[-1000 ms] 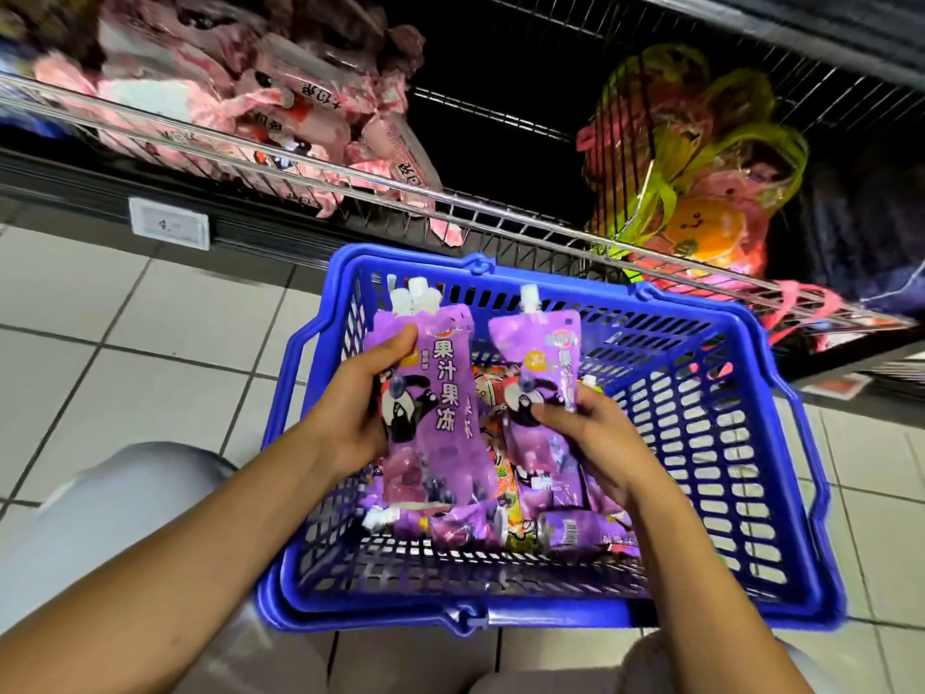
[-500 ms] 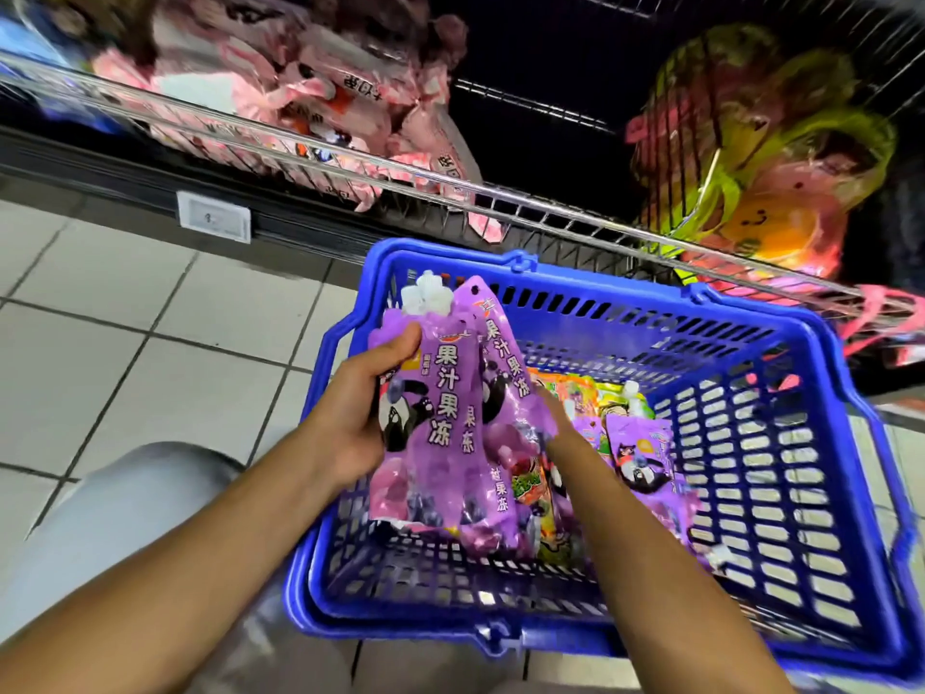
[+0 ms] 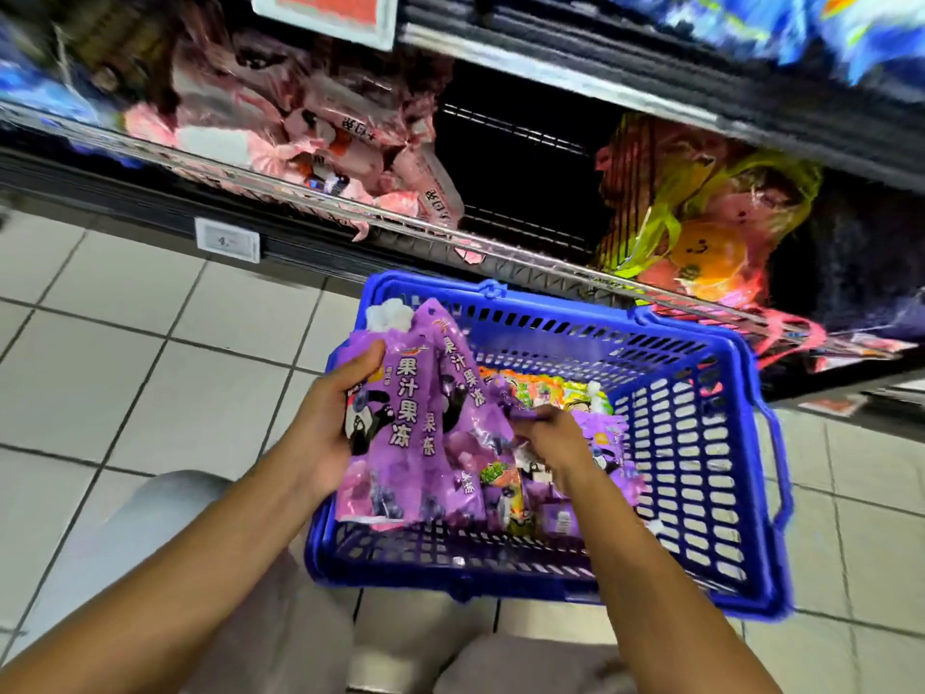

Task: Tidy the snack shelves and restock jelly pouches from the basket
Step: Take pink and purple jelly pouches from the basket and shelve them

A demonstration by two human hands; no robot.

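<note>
A fanned stack of purple jelly pouches (image 3: 410,428), printed with a black-and-white cartoon animal and topped by white caps, is gripped by the left hand (image 3: 325,423) above the left part of the blue plastic basket (image 3: 701,443); the thumb is laid across the front pouch and the fingers are hidden behind the stack. The right hand (image 3: 550,443) is lowered inside the basket with its fingers curled at the edge of a purple pouch; whether that pouch is actually pinched cannot be told. More purple pouches and green and orange packets (image 3: 540,393) are piled on the basket floor. Behind the basket, a wire shelf rail (image 3: 300,200) is seen, with pink snack bags (image 3: 300,137) beyond it to the left and yellow-handled bags (image 3: 701,232) to the right. A price tag (image 3: 227,239) is fixed left of the basket.
</note>
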